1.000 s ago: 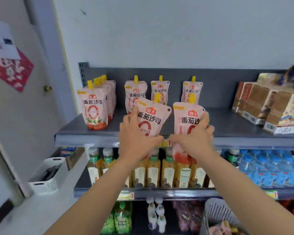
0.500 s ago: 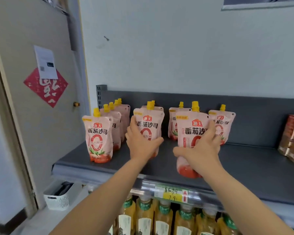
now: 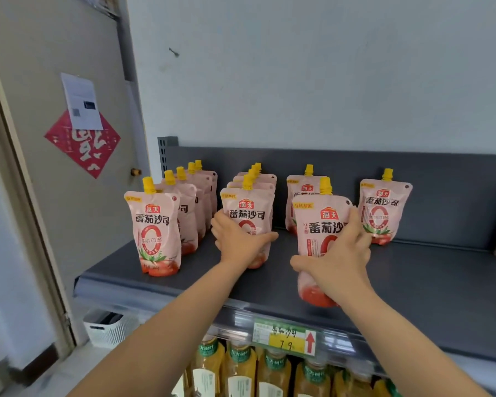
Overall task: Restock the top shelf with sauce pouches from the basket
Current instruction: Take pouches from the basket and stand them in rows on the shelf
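**On the top shelf, both pouches have arrived**

At the far left, low on the floor, a white crate [image 3: 109, 328] sits by the door. Up on the top shelf [image 3: 427, 282], the left row [image 3: 155, 233] of sauce pouches runs front to back, all upright.

Next comes the left hand [image 3: 238, 242], its grip wrapped round the lower half of the left pouch [image 3: 248, 210]. That pouch now stands upright at the front of the middle row [image 3: 258, 179], close against the one behind. A second ago it was held tilted in front of the shelf edge. It looks seated, so letting go seems all that remains for it.

Further right, the right hand [image 3: 338, 259] has its grip clamped on the right pouch [image 3: 321, 222], thumb on one side and fingers on the other. It too has come up from the shelf edge, but its red base is near the front lip, well ahead of the back pouch [image 3: 301, 190]. I cannot tell whether it touches the shelf, and it probably needs sliding back.

A lone pouch [image 3: 382, 210] stands at the right, by the back panel. The basket is out of view.
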Action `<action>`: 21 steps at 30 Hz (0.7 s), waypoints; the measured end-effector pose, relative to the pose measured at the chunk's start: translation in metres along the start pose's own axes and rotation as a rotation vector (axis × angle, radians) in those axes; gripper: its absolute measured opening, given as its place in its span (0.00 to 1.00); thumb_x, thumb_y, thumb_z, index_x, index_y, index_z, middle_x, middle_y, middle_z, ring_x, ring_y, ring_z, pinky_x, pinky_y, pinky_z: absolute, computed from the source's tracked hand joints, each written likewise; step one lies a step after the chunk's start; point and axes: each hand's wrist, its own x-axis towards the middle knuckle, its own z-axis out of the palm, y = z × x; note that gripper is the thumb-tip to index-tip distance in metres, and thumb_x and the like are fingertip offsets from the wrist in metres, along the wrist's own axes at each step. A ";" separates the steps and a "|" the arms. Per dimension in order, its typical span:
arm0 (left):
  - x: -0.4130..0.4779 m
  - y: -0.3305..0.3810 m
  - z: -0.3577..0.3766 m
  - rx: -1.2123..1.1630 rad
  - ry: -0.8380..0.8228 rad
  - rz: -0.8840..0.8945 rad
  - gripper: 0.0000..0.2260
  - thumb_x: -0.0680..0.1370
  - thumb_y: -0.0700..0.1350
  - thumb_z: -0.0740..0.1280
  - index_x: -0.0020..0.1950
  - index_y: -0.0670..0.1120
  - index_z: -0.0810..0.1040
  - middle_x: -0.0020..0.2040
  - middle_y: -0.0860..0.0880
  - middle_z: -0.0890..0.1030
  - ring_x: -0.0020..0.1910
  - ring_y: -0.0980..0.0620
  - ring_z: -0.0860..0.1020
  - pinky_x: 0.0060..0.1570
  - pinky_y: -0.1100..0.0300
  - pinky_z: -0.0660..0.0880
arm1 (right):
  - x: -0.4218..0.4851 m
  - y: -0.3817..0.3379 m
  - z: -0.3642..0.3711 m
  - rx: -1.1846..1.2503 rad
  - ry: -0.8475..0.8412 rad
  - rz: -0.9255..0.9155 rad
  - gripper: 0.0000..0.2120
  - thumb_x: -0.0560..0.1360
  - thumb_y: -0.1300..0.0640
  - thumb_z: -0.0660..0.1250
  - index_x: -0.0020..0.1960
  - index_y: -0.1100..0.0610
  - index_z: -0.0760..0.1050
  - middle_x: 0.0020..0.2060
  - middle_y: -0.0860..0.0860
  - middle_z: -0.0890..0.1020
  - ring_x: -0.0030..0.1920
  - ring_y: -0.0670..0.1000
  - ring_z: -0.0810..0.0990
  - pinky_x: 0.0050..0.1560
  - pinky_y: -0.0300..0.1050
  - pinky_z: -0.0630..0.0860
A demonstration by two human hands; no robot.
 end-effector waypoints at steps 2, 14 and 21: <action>0.005 -0.001 -0.003 -0.002 -0.032 -0.007 0.47 0.56 0.55 0.82 0.64 0.44 0.59 0.61 0.47 0.63 0.64 0.47 0.63 0.65 0.46 0.67 | -0.004 0.003 0.004 0.002 -0.014 -0.002 0.61 0.59 0.56 0.79 0.75 0.48 0.37 0.68 0.55 0.54 0.68 0.58 0.56 0.66 0.59 0.64; 0.009 -0.004 -0.011 0.012 -0.123 0.025 0.46 0.57 0.55 0.82 0.65 0.46 0.57 0.60 0.49 0.62 0.63 0.49 0.64 0.65 0.47 0.68 | -0.017 0.006 0.022 0.083 0.059 0.031 0.60 0.60 0.57 0.79 0.76 0.48 0.38 0.68 0.53 0.55 0.68 0.57 0.57 0.68 0.61 0.63; 0.003 -0.011 -0.030 0.203 -0.195 0.134 0.54 0.55 0.61 0.80 0.69 0.44 0.53 0.66 0.46 0.59 0.67 0.47 0.60 0.65 0.48 0.67 | -0.021 -0.006 0.041 0.058 0.137 0.015 0.61 0.60 0.57 0.79 0.76 0.49 0.38 0.69 0.54 0.55 0.68 0.56 0.54 0.68 0.60 0.61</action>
